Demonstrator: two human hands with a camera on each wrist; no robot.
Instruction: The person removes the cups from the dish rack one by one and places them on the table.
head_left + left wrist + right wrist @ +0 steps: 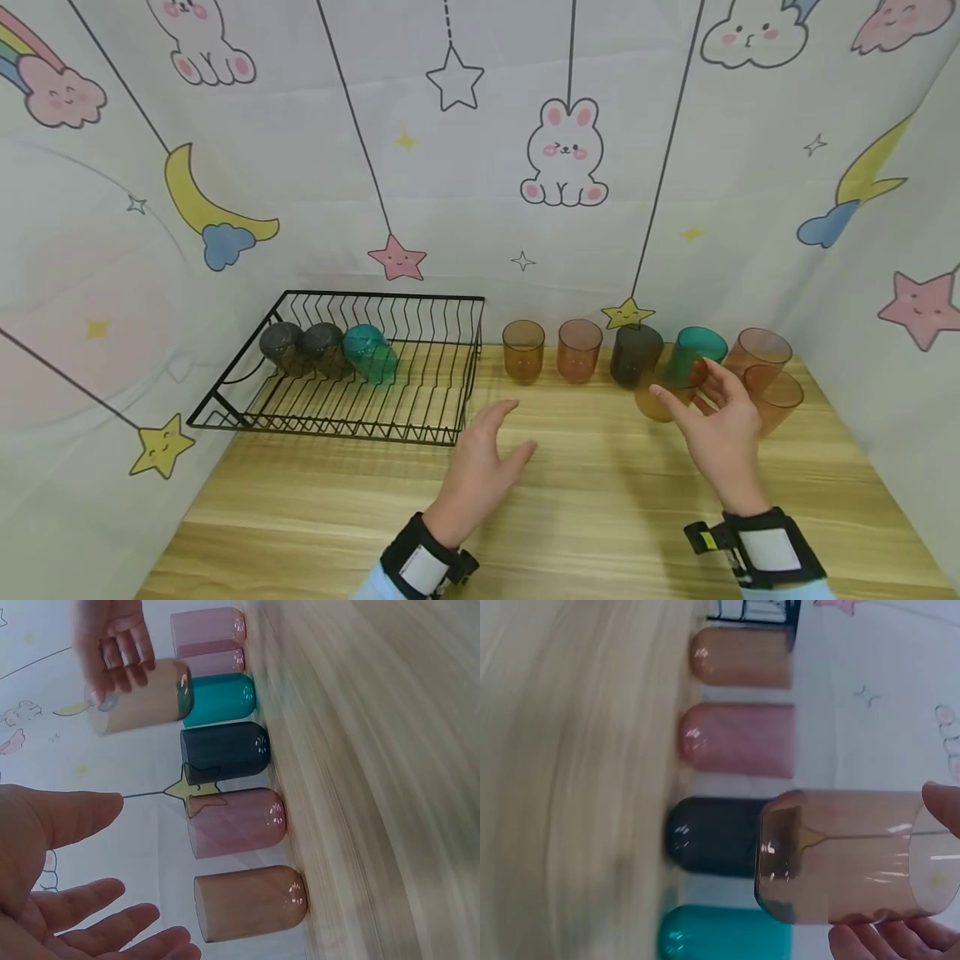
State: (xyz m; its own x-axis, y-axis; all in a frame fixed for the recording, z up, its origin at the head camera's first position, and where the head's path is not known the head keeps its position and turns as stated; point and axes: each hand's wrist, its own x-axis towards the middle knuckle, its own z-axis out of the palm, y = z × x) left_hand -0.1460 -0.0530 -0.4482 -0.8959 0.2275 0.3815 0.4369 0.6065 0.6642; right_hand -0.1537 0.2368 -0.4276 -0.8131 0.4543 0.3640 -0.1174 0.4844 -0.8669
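Amber see-through tumbler (855, 862), right of frame, pinched near its rim by right hand (723, 433); steer clear of teal transparent rounded cup (699, 343); left hand (482, 473) spread, empty.

Left hand (480, 468) raised, thumb apart from fingers, right hand (723, 435) lifted, thumb and fingers gripping

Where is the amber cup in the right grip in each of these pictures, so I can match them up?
Head view: right of centre, the amber cup held in the right grip.
Left wrist view: upper left, the amber cup turned sideways in the picture.
Right wrist view: lower right, the amber cup looking large.
Shared landmark: the standing dark cup, which shows in all three views.
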